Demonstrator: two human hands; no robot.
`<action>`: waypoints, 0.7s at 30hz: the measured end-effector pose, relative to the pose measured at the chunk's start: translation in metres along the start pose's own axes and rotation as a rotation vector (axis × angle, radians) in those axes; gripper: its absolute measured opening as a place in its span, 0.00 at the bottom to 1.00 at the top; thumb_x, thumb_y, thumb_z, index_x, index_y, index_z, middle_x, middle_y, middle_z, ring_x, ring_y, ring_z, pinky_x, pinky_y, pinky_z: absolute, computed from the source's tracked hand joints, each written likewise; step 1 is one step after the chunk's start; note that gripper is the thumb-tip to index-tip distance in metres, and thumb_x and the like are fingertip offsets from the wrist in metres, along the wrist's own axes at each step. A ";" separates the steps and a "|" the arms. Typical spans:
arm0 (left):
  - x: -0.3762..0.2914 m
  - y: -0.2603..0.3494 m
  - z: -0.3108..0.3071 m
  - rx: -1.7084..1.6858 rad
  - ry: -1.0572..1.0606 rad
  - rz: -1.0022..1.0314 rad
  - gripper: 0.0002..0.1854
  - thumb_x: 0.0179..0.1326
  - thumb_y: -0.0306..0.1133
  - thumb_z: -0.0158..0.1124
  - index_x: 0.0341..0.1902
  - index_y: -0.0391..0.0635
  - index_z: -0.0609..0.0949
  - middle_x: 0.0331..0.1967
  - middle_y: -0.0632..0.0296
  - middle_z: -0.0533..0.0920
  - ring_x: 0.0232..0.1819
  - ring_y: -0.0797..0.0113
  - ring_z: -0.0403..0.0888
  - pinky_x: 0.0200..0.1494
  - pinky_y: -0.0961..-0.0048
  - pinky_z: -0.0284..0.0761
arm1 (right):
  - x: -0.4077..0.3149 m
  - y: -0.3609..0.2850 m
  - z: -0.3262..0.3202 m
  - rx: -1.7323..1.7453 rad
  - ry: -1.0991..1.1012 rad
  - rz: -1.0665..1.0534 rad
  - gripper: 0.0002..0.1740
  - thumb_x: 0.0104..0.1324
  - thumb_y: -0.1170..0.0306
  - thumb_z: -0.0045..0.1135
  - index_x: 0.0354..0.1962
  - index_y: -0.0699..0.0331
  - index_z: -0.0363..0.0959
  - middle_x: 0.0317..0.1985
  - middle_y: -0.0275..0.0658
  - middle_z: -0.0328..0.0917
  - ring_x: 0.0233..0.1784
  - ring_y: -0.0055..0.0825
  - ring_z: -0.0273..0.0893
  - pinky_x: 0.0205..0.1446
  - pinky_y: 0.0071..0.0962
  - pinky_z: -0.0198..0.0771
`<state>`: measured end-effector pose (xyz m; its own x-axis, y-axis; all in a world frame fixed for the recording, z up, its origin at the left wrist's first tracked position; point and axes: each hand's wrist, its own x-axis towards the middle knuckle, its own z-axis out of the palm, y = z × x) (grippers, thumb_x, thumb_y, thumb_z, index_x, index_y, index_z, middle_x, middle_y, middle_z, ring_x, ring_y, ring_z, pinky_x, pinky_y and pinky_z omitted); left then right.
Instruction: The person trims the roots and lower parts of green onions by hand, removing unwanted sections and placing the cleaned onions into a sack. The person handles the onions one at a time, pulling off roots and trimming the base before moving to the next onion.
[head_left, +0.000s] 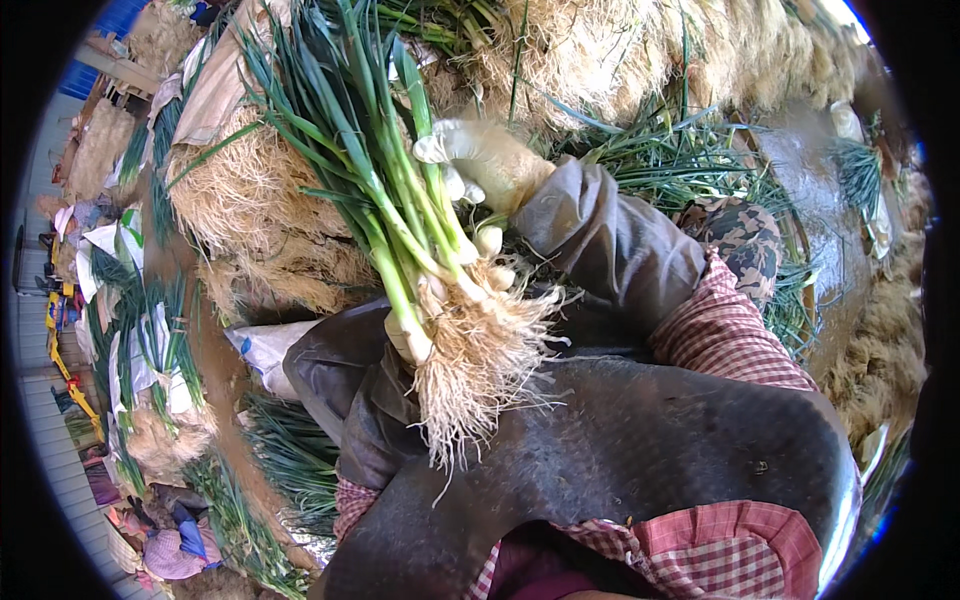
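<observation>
A bunch of leek-like alliums (420, 232) lies slantwise before me. Its green leaves point up and away, and the long pale roots (480, 375) spread over my dark apron (600, 450). My left hand (399, 337), in a pale glove, holds the white stem ends from below; most of it is hidden by the stalks. Pale rounded tips, apparently gloved fingers, show on the bunch's right side. Higher up, my right hand (480, 161), in a translucent glove over a pale one, is closed around the right-hand stalks. Dark sleeve covers reach both wrists.
Heaped alliums with tan roots (600, 60) stand ahead, and another root pile (240, 180) is at left. Loose green leaves (675, 161) lie right of my forearm, beside a camouflage-patterned cloth (731, 244). A person in a hat (176, 553) is at lower left.
</observation>
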<state>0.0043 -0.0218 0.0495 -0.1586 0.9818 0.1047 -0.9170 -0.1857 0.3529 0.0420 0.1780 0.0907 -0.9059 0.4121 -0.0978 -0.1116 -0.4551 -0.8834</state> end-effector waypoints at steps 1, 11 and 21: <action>-0.001 0.000 -0.001 -0.005 0.002 0.000 0.40 0.58 0.43 0.66 0.72 0.43 0.64 0.62 0.53 0.71 0.61 0.56 0.71 0.63 0.55 0.73 | -0.006 -0.006 -0.003 -0.229 0.076 -0.049 0.11 0.61 0.63 0.67 0.31 0.62 0.79 0.16 0.33 0.75 0.14 0.16 0.66 0.17 0.18 0.57; -0.006 0.001 -0.003 0.000 0.030 -0.013 0.38 0.58 0.43 0.66 0.71 0.43 0.65 0.61 0.53 0.72 0.61 0.56 0.71 0.62 0.56 0.73 | -0.005 0.031 -0.018 0.464 -0.441 0.206 0.12 0.71 0.62 0.58 0.36 0.64 0.78 0.20 0.39 0.79 0.17 0.22 0.67 0.19 0.21 0.60; -0.009 0.000 -0.003 -0.013 0.036 -0.032 0.37 0.58 0.42 0.66 0.69 0.43 0.67 0.59 0.54 0.73 0.60 0.57 0.71 0.61 0.57 0.74 | -0.022 0.056 -0.032 0.535 -0.430 0.190 0.15 0.65 0.71 0.53 0.43 0.77 0.76 0.24 0.45 0.78 0.18 0.32 0.72 0.21 0.28 0.66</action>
<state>0.0044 -0.0305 0.0458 -0.1421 0.9880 0.0604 -0.9263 -0.1543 0.3438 0.0685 0.1685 0.0284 -0.9982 -0.0101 0.0592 -0.0217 -0.8586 -0.5122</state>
